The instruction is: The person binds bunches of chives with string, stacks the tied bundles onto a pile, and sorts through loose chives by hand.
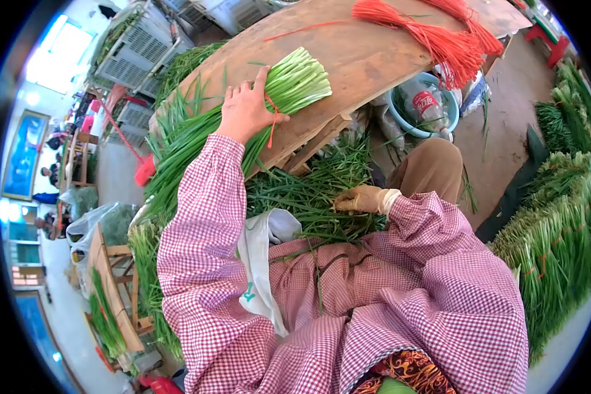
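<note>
A thick bundle of garlic chives lies on the wooden table, its pale cut stems toward the right and its long green leaves hanging toward me. My left hand is closed over the bundle, with the thumb beside a red tie around the stems. In a glove, my right hand is low over the loose green leaves heaped at my lap. Its fingers are curled and pressed together among the leaves; their tips are partly hidden.
Bunches of red ties lie on the wooden table. Under its edge stands a blue basin with a plastic bottle. Tied chive bundles line the floor at right. White crates stand at back left.
</note>
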Available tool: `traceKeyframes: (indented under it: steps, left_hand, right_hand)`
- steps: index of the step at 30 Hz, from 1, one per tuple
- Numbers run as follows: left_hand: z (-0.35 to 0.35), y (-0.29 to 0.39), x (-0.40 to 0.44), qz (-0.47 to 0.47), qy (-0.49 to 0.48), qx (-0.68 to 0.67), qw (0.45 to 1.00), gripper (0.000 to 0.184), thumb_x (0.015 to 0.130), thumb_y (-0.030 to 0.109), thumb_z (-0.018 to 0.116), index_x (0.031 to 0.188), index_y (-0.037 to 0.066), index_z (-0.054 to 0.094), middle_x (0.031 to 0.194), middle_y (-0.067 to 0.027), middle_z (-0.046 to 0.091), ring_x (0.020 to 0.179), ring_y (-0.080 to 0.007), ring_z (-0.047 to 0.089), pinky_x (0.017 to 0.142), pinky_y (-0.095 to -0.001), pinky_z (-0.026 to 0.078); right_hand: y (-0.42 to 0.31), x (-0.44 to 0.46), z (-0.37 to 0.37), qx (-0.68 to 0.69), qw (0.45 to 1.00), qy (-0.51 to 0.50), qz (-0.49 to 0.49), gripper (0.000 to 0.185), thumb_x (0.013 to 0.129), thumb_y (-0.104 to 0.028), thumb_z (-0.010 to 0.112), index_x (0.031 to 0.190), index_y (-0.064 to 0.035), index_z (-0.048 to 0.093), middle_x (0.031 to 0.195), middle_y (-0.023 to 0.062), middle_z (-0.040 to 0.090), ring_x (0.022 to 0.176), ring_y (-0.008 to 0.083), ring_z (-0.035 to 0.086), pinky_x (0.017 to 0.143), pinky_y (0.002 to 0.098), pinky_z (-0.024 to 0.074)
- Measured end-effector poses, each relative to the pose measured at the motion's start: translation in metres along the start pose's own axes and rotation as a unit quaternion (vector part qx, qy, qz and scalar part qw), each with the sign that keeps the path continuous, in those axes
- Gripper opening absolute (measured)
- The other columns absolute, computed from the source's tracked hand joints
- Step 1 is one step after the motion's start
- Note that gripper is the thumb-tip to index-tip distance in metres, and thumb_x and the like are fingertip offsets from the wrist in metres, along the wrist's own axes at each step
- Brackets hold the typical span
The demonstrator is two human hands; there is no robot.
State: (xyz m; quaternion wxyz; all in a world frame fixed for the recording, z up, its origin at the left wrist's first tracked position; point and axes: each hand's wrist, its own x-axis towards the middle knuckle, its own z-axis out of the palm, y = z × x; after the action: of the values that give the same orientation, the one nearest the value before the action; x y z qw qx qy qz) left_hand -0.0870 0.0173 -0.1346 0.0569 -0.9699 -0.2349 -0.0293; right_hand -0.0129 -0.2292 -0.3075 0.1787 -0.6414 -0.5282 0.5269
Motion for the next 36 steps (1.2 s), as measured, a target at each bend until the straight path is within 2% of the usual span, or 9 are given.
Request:
traceKeyframes:
  steps: [6,9,13,15,16,18,21,25,36]
  left_hand:
    - [-0.021,0.001,-0.005,0.001,0.006,-0.001,1.000,0.098,0.057,0.052,0.073,0.135,0.010,0.029,0.112,-0.0207,0.054,0.107,-0.0349,0.051,0.095,-0.0430,0.035]
    - [-0.051,-0.014,-0.021,0.087,0.162,-0.102,0.978,0.095,0.058,0.050,0.074,0.132,0.006,0.034,0.112,-0.0207,0.055,0.103,-0.0321,0.054,0.090,-0.0401,0.041]
    - [-0.176,-0.012,-0.082,-0.084,0.171,-0.270,0.944,0.079,0.068,0.045,0.070,0.126,0.001,0.040,0.110,-0.0141,0.058,0.096,-0.0262,0.058,0.084,-0.0351,0.046]
    - [-0.223,-0.050,-0.116,-0.095,0.169,-0.436,0.879,0.065,0.077,0.041,0.062,0.124,0.001,0.042,0.114,-0.0121,0.055,0.095,-0.0240,0.058,0.083,-0.0345,0.047]
    - [-0.231,-0.064,-0.128,-0.077,0.275,-0.504,0.815,0.062,0.079,0.041,0.060,0.124,0.001,0.043,0.116,-0.0125,0.054,0.096,-0.0227,0.057,0.083,-0.0340,0.047]
    - [-0.232,-0.086,-0.149,-0.014,0.392,-0.610,0.688,0.058,0.083,0.044,0.054,0.122,0.001,0.044,0.120,-0.0127,0.050,0.097,-0.0220,0.057,0.082,-0.0328,0.048]
    - [-0.206,-0.099,-0.159,-0.019,0.420,-0.668,0.614,0.058,0.083,0.044,0.054,0.122,0.001,0.044,0.120,-0.0127,0.050,0.097,-0.0220,0.057,0.081,-0.0328,0.048]
    - [-0.157,-0.113,-0.146,-0.091,0.449,-0.688,0.563,0.058,0.083,0.044,0.054,0.122,0.001,0.044,0.120,-0.0127,0.050,0.097,-0.0221,0.056,0.081,-0.0329,0.049]
    - [-0.106,-0.128,-0.136,-0.154,0.477,-0.702,0.506,0.059,0.084,0.045,0.053,0.122,0.001,0.044,0.120,-0.0126,0.050,0.097,-0.0224,0.056,0.081,-0.0331,0.049]
  right_hand:
    - [-0.008,0.000,0.005,-0.136,0.988,0.065,0.020,0.050,0.083,-0.044,0.046,0.118,-0.0088,0.054,0.108,0.0155,0.060,0.099,0.0309,0.056,0.085,0.0365,0.0429]
    - [0.004,0.003,0.011,-0.192,0.978,0.072,0.048,0.049,0.082,-0.043,0.046,0.115,-0.0087,0.056,0.104,0.0161,0.061,0.098,0.0322,0.057,0.085,0.0386,0.0433]
    - [0.010,0.000,0.014,-0.188,0.981,0.055,0.019,0.044,0.080,-0.040,0.048,0.108,-0.0075,0.060,0.100,0.0160,0.062,0.095,0.0325,0.058,0.084,0.0388,0.0440]
    - [0.007,0.000,0.014,-0.185,0.981,0.038,0.048,0.044,0.082,-0.040,0.047,0.110,-0.0087,0.060,0.104,0.0158,0.061,0.097,0.0314,0.057,0.085,0.0381,0.0436]
    - [0.004,-0.001,0.013,-0.189,0.981,0.033,0.041,0.045,0.082,-0.040,0.046,0.112,-0.0087,0.059,0.105,0.0158,0.061,0.098,0.0314,0.057,0.086,0.0382,0.0432]
    - [-0.003,-0.002,0.011,-0.198,0.979,0.023,0.042,0.047,0.082,-0.040,0.046,0.113,-0.0081,0.058,0.108,0.0161,0.060,0.099,0.0321,0.056,0.088,0.0386,0.0423]
    - [0.000,0.001,0.014,-0.212,0.977,0.028,0.030,0.048,0.081,-0.042,0.045,0.113,-0.0074,0.058,0.107,0.0165,0.060,0.099,0.0327,0.056,0.087,0.0391,0.0425]
    - [0.002,-0.006,0.013,-0.163,0.986,0.041,0.016,0.050,0.082,-0.046,0.047,0.112,-0.0068,0.057,0.104,0.0209,0.059,0.097,0.0358,0.055,0.085,0.0395,0.0423]
    - [0.013,-0.025,0.005,-0.039,0.988,0.149,-0.031,0.035,0.085,-0.031,0.053,0.109,-0.0058,0.059,0.098,0.0159,0.062,0.090,0.0267,0.059,0.080,0.0320,0.0443]
